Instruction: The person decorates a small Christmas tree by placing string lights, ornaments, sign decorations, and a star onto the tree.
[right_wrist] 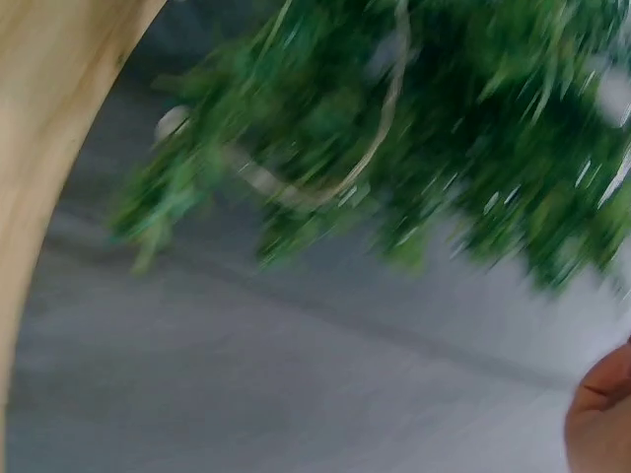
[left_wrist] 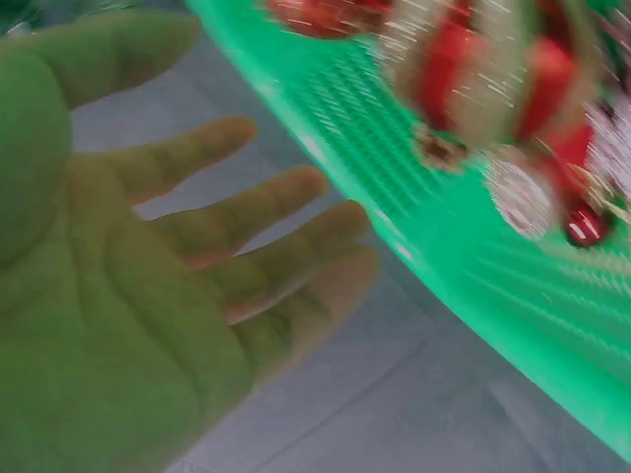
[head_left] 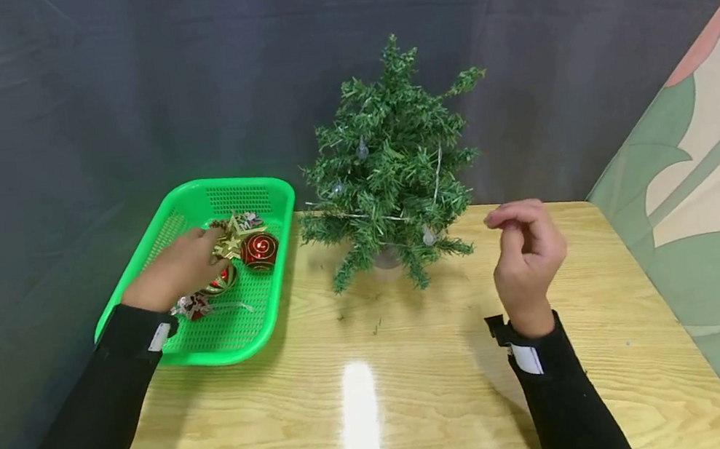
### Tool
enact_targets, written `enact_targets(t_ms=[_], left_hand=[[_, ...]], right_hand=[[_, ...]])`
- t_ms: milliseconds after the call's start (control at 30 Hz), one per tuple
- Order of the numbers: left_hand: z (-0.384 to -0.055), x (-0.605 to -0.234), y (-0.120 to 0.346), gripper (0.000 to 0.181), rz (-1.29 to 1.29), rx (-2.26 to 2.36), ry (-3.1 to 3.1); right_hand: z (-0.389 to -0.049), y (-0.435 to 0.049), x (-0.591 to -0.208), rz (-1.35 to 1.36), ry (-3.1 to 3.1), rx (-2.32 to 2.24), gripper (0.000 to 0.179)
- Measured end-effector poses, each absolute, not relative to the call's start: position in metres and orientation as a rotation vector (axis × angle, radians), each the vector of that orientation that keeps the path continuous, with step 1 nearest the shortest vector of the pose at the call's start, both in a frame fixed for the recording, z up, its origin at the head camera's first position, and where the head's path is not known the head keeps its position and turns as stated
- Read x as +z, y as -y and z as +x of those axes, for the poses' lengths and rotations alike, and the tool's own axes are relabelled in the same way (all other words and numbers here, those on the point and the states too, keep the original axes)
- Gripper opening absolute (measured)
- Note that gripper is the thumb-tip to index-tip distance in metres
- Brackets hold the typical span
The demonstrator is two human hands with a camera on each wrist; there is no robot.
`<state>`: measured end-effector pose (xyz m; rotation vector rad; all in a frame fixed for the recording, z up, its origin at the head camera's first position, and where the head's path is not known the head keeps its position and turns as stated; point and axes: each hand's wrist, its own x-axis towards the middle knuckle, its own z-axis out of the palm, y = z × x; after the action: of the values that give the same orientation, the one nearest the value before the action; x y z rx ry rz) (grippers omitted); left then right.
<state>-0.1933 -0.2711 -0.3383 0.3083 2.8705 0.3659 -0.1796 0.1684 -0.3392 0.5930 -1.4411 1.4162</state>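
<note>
We see a green plastic basket [head_left: 222,357] with perforated walls and floor at the left of a pale wooden tabletop [head_left: 274,409]. Inside, Christmas ornaments lie in a loose group: a gold star [head_left: 230,244] near the middle, a red ball [head_left: 260,252] with a gold swirl just to its right, a striped ball [head_left: 224,279] partly covered by the hand, and a small red and silver ornament [head_left: 194,306] nearest us.

Our left hand [head_left: 180,271] reaches over the basket's left side, its fingertips beside the star. In the left wrist view its fingers are extended and spread, grasping nothing.

To the right of the basket stands a small artificial tree [head_left: 392,155], upright, with a pale wire [head_left: 438,169] and clear bulbs among its green branches. Our right hand [head_left: 530,261] is raised just right of it, apart from the branches; its fingers are clenched inward towards the thumb, with no object visible in them. The right wrist view is blurred.
</note>
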Motion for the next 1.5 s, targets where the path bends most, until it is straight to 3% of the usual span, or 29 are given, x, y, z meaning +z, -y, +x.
enact_targets(t_ms=[200, 433, 700, 967, 1333, 1400, 1500], left_hand=[[-0.195, -0.354, 0.286, 0.058, 0.248, 0.396, -2.747], [-0.201, -0.373, 0.299, 0.027, 0.193, 0.613, -2.654], [-0.204, -0.377, 0.305, 0.059, 0.262, 0.632, -2.708], [-0.195, -0.371, 0.307, 0.070, 0.288, 0.677, -2.673], [-0.167, -0.346, 0.298, 0.067, 0.478, 0.998, -2.612], [-0.162, -0.340, 0.296, 0.064, 0.521, 1.088, -2.557], [-0.155, -0.331, 0.298, 0.061, 0.602, 1.246, -2.421]], right_hand=[[-0.169, -0.109, -0.353, 1.123, 1.394, 1.089, 0.032], [-0.169, -0.029, -0.367, 1.497, 1.774, 0.867, 0.040], [-0.193, 0.034, -0.370, 1.524, 2.351, 0.703, 0.040], [-0.205, 0.069, -0.375, 1.539, 2.758, 0.545, 0.055], [-0.222, 0.090, -0.388, 1.545, 2.984, 0.906, 0.086], [-0.225, 0.090, -0.390, 1.518, 2.978, 0.994, 0.085], [-0.227, 0.085, -0.390, 1.469, 2.932, 1.137, 0.069]])
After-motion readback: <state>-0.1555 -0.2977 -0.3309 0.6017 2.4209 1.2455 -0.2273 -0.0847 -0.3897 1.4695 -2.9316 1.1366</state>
